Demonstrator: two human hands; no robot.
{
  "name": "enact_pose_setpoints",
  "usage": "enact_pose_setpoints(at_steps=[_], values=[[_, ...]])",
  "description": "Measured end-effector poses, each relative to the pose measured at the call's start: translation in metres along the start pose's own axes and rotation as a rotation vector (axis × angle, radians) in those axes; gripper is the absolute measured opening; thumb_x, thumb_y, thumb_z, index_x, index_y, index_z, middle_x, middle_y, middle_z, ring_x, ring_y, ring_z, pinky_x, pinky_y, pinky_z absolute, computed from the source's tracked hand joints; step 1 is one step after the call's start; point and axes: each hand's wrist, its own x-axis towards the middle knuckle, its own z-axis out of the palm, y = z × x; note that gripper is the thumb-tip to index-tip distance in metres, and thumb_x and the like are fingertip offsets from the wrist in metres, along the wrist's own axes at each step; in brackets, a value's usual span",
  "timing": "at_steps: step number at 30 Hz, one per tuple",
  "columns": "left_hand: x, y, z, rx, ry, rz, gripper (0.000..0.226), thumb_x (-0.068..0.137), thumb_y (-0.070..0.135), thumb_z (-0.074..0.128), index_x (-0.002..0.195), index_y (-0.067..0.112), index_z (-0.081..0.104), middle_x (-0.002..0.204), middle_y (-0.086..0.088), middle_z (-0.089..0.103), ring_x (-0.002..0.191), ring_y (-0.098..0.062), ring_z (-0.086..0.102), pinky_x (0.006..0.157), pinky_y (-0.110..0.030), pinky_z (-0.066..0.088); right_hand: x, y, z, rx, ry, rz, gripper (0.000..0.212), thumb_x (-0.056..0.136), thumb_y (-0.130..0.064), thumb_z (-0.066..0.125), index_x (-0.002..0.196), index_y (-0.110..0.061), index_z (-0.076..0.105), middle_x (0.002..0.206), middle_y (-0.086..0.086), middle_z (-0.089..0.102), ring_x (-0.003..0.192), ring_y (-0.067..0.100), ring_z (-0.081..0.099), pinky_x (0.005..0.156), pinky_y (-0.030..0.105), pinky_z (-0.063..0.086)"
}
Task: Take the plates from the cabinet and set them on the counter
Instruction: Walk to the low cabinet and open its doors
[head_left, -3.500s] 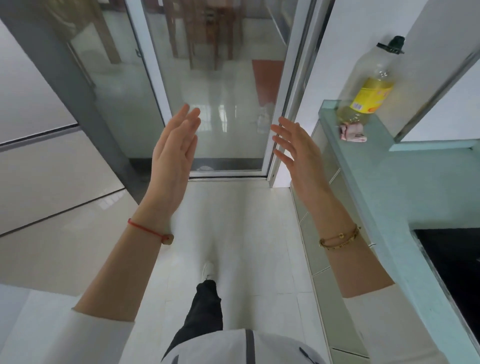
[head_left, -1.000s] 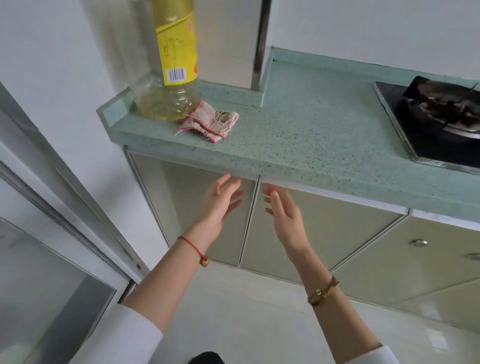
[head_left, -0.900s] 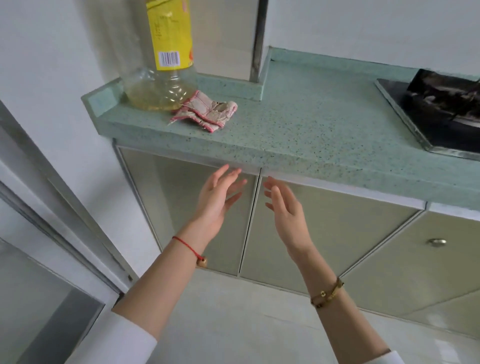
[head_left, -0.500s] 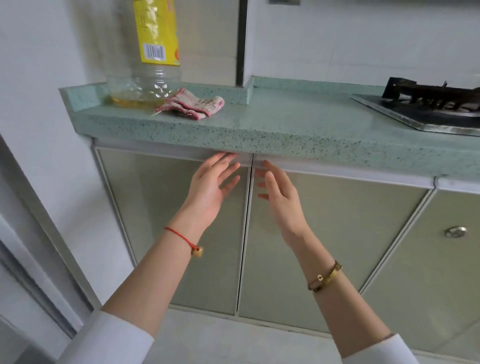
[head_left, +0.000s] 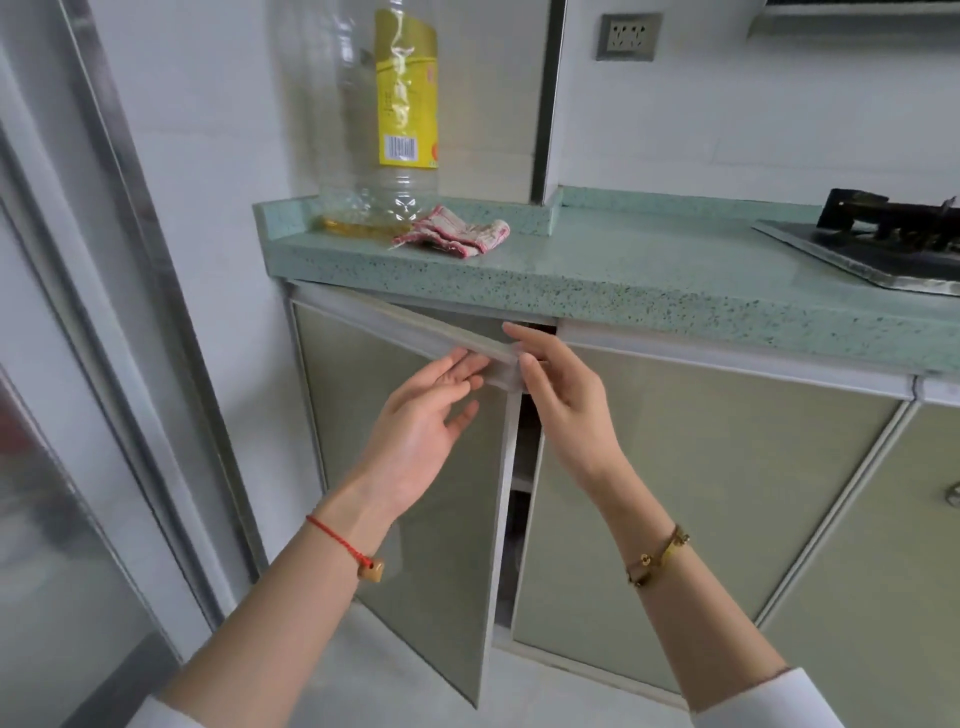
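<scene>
**Door ajar, plates unseen: hazards at the gap**

The door (head_left: 415, 519) of the cabinet (head_left: 701, 467) is swung partly out beneath the counter (head_left: 649, 260). Its top rail (head_left: 415, 327) is pinched at the free corner by the right hand (head_left: 561, 410), with the index finger over it and the thumb against its end. The left hand (head_left: 421, 421) is laid under the rail with its fingers nearly straight, gripping nothing.

No plates are seen. Only a dark gap and a shelf edge are shown, so the plates are judged to be inside. A finger could be nipped between rail and counter if the door is let swing back. Plates drawn out through so narrow a gap could be knocked against the frame and chipped. Plates set beside the bottle (head_left: 384, 130) could be left tilted by the cloth (head_left: 452, 236).
</scene>
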Motion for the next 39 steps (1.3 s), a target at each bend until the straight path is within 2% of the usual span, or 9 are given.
enact_pose_setpoints(at_steps=[6, 11, 14, 18, 22, 24, 29, 34, 39], values=[[-0.046, 0.017, -0.018, 0.033, -0.03, 0.05, 0.041, 0.094, -0.002, 0.049, 0.129, 0.015, 0.061, 0.13, -0.003, 0.068, 0.103, -0.005, 0.064, 0.088, -0.026, 0.04, -0.021, -0.019, 0.026, 0.12, -0.078, -0.126, 0.02, 0.099, -0.011, 0.054, 0.112, -0.008, 0.069, 0.108, 0.005, 0.07, 0.09, 0.007, 0.064, 0.078, 0.014, 0.046], [-0.081, 0.024, -0.029, 0.12, -0.005, 0.168, 0.046, 0.09, -0.001, 0.053, 0.129, 0.022, 0.065, 0.131, 0.0, 0.067, 0.112, -0.004, 0.06, 0.086, -0.019, 0.048, -0.033, -0.038, 0.049, 0.132, -0.105, -0.21, 0.018, 0.096, -0.016, 0.059, 0.109, -0.012, 0.071, 0.098, 0.001, 0.066, 0.092, 0.016, 0.065, 0.078, 0.028, 0.053], [-0.106, 0.023, -0.037, 0.264, 0.166, 0.291, 0.055, 0.084, 0.007, 0.065, 0.135, 0.026, 0.06, 0.132, 0.007, 0.066, 0.113, -0.004, 0.06, 0.096, -0.021, 0.048, -0.041, -0.055, 0.068, 0.092, -0.108, -0.272, 0.019, 0.095, -0.021, 0.06, 0.108, -0.013, 0.073, 0.095, -0.003, 0.063, 0.09, 0.013, 0.064, 0.077, 0.034, 0.056], [-0.142, 0.018, -0.053, 0.58, 0.432, 0.498, 0.057, 0.086, 0.014, 0.074, 0.136, 0.031, 0.056, 0.134, 0.008, 0.061, 0.114, -0.014, 0.061, 0.093, -0.026, 0.053, -0.048, -0.076, 0.103, 0.017, -0.142, -0.389, 0.018, 0.094, -0.022, 0.063, 0.107, -0.016, 0.073, 0.095, -0.001, 0.059, 0.089, 0.009, 0.059, 0.08, 0.019, 0.05], [-0.172, 0.013, -0.074, 0.827, 0.537, 0.609, 0.069, 0.085, 0.01, 0.073, 0.145, 0.026, 0.043, 0.143, 0.008, 0.052, 0.13, -0.017, 0.053, 0.102, -0.027, 0.048, -0.045, -0.094, 0.144, -0.082, -0.166, -0.554, 0.017, 0.093, -0.027, 0.064, 0.102, -0.014, 0.072, 0.104, 0.001, 0.058, 0.099, 0.017, 0.054, 0.089, 0.023, 0.042], [-0.182, 0.014, -0.086, 0.927, 0.563, 0.62, 0.078, 0.084, 0.012, 0.073, 0.15, 0.027, 0.034, 0.151, 0.012, 0.044, 0.139, -0.014, 0.045, 0.107, -0.028, 0.045, -0.04, -0.099, 0.165, -0.089, -0.189, -0.626, 0.02, 0.093, -0.03, 0.065, 0.102, -0.013, 0.07, 0.11, 0.003, 0.06, 0.103, 0.018, 0.055, 0.093, 0.028, 0.042], [-0.202, 0.023, -0.117, 0.997, 0.612, 0.593, 0.087, 0.088, 0.008, 0.069, 0.157, 0.022, 0.018, 0.163, 0.007, 0.026, 0.151, -0.014, 0.026, 0.12, -0.05, 0.03, -0.037, -0.109, 0.215, -0.011, -0.34, -0.662, 0.03, 0.092, -0.038, 0.064, 0.11, -0.013, 0.063, 0.11, -0.001, 0.063, 0.107, 0.017, 0.058, 0.092, 0.041, 0.047], [-0.211, 0.043, -0.136, 1.016, 0.624, 0.515, 0.085, 0.089, 0.008, 0.064, 0.157, 0.011, 0.014, 0.166, 0.005, 0.017, 0.153, -0.006, 0.015, 0.125, -0.045, 0.02, -0.032, -0.116, 0.254, 0.025, -0.357, -0.679, 0.032, 0.092, -0.035, 0.064, 0.116, -0.014, 0.061, 0.116, 0.001, 0.061, 0.112, 0.017, 0.056, 0.098, 0.04, 0.044], [-0.214, 0.057, -0.15, 1.013, 0.604, 0.426, 0.085, 0.092, 0.004, 0.063, 0.158, 0.016, 0.01, 0.167, 0.011, 0.004, 0.152, 0.002, 0.005, 0.127, -0.037, 0.013, -0.033, -0.119, 0.279, -0.034, -0.337, -0.66, 0.038, 0.093, -0.034, 0.062, 0.126, -0.016, 0.058, 0.126, 0.001, 0.057, 0.122, 0.018, 0.052, 0.106, 0.037, 0.039]])
